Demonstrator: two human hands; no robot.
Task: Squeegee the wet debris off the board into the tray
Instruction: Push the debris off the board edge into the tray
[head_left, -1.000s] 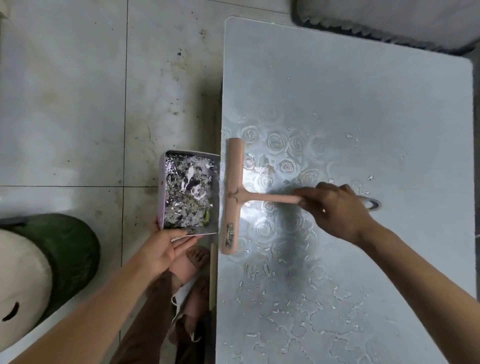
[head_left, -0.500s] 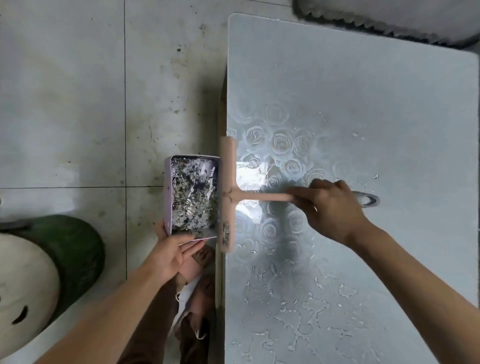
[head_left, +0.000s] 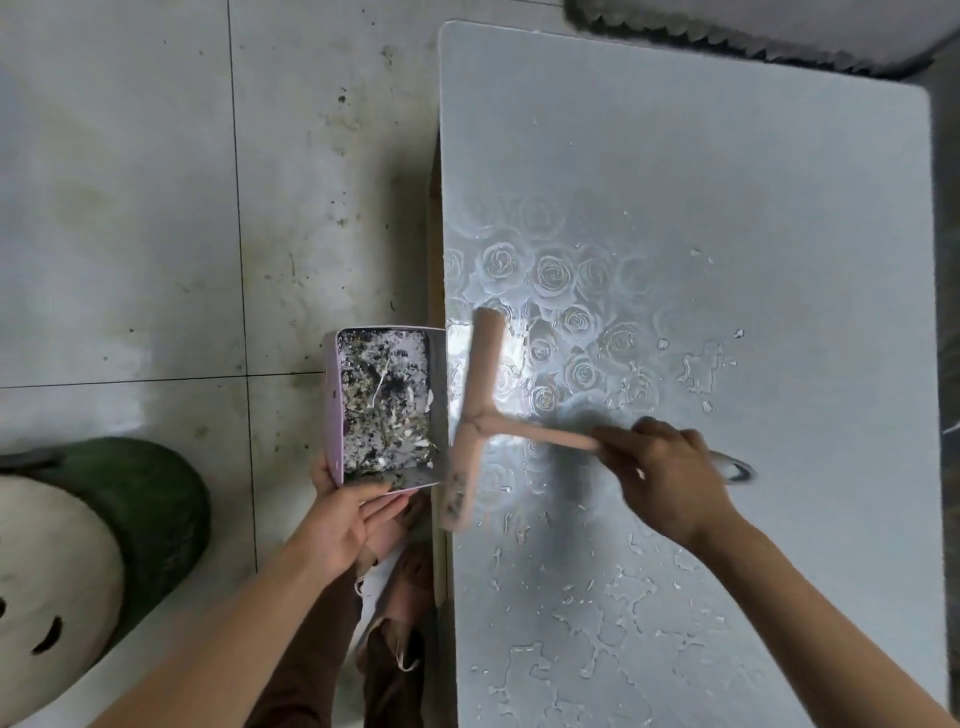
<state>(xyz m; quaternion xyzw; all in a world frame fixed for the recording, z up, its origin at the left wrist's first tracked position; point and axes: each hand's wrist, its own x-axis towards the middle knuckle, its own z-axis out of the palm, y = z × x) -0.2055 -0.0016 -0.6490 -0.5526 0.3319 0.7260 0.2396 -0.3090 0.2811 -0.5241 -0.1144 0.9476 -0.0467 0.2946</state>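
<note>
Right hand (head_left: 670, 483) grips the pink T-shaped plastic squeegee (head_left: 475, 415) by its handle, blade tilted near the wet grey rose-embossed board (head_left: 727, 208) left edge. Left hand (head_left: 340, 522) holds the lilac rectangular tray (head_left: 332, 405) of wet debris (head_left: 384, 405) against that edge.

The far half and right side of the pale grey rectangular board (head_left: 727, 171) lie open. Along its left edge the pink T-shaped plastic squeegee (head_left: 475, 415) blocks the middle stretch, blade tilted, with the right hand (head_left: 670, 483) gripping its handle behind it. The lilac rectangular tray (head_left: 332, 410), held by the left hand (head_left: 343, 525), sits just beside that edge on its outer side. A green and cream round tub (head_left: 130, 519) fills the near-left floor; the grey tiled floor (head_left: 130, 208) beyond it is open.
</note>
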